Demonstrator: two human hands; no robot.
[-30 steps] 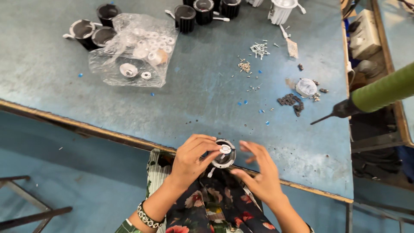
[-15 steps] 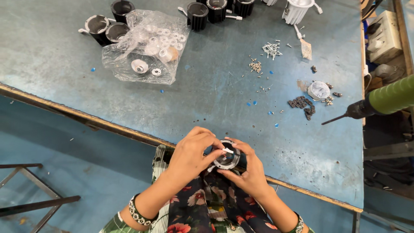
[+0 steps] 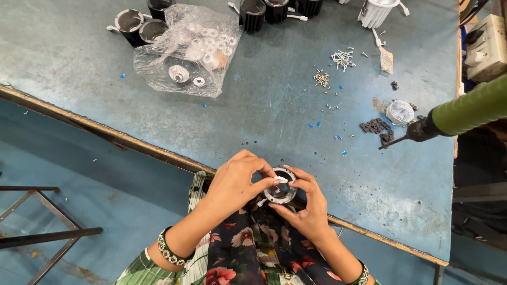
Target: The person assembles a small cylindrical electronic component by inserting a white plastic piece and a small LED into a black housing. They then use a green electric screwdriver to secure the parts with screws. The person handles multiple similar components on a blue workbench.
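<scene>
Round housing half-hidden between hands

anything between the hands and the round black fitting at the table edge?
No. Both hands are already on the fitting: the right hand cups it from below and the side, and the left hand pinches a small white piece at its rim. Nothing visible lies between.

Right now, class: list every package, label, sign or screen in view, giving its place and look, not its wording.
Clear plastic bag: far left of the blue table, crumpled, holding small white round parts.
Beige switch box: far right edge, squarish.
No labels, signs or screens show.
</scene>
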